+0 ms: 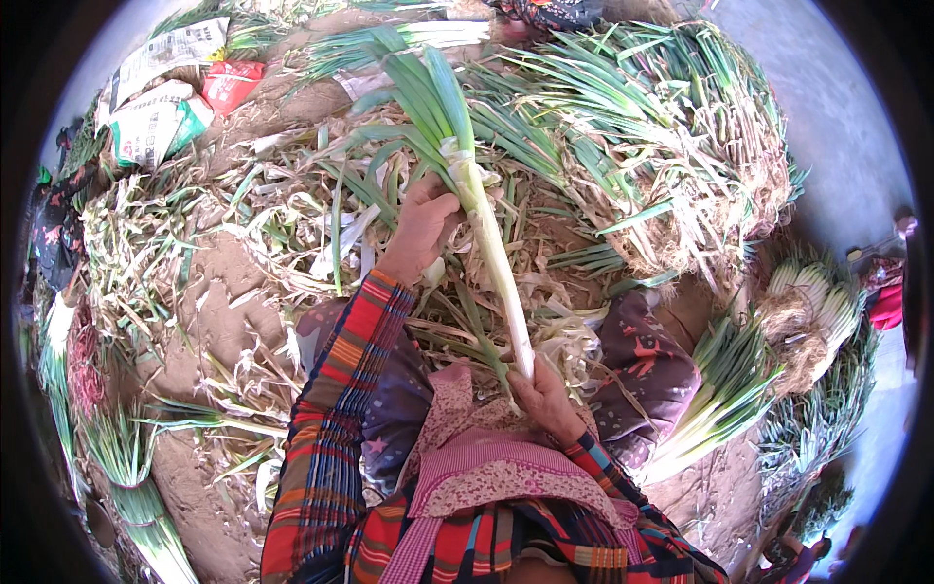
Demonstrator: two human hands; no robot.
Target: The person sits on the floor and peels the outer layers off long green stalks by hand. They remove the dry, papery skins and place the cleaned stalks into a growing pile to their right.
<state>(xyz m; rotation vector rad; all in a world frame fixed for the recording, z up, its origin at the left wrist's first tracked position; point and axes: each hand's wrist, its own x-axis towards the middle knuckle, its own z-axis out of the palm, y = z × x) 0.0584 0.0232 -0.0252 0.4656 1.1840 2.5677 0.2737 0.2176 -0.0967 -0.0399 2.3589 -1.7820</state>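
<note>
A large green onion (pixel 495 252) with a long white stem and green leaves slants across the middle of the view. My left hand (pixel 427 223) holds it around the upper stem, just below the leaves. Lower down, my right hand (pixel 543 398) grips the root end of the white stem, above the pink apron (pixel 503 474) on my lap. Peeled leaves and dry husks (pixel 292 219) lie on the ground beneath and around the stem. The roots are hidden by my right hand.
A big heap of untrimmed green onions (pixel 678 131) stands at the upper right. Cleaned stalks (pixel 700 409) lie beside my right knee. Tied bundles (pixel 139 496) are at the lower left, printed sacks (pixel 157 120) at the upper left. Other people sit at the top and left edges.
</note>
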